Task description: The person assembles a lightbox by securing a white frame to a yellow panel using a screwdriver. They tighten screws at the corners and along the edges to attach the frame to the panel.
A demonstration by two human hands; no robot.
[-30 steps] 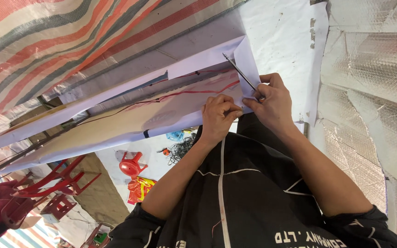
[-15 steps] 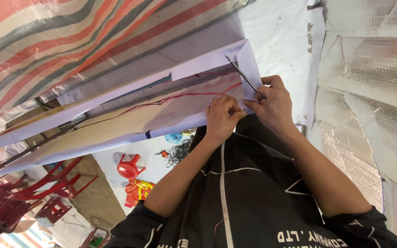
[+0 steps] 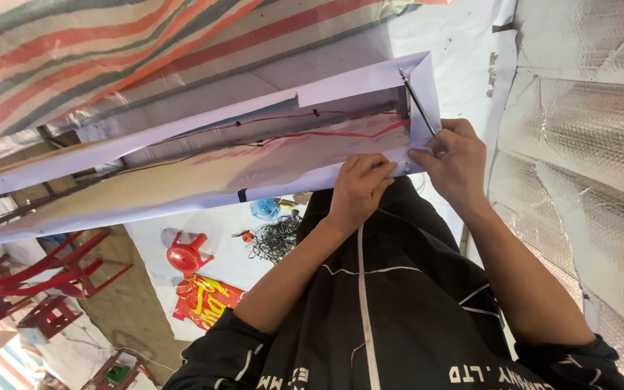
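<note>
Both hands working at end of long white light-box frame (image 3: 204,155): right hand (image 3: 460,155) closed around thin metal rod (image 3: 417,101), left hand (image 3: 361,186) pressing curled fingers flat on frame edge. Showing red wires (image 3: 305,133) inside, tilted overhead.

Wires (image 3: 305,126) run inside the box (image 3: 204,162); both hands at its right end, left hand (image 3: 359,186) beside right hand (image 3: 456,155); screwdriver (image 3: 417,101) in the right.
</note>
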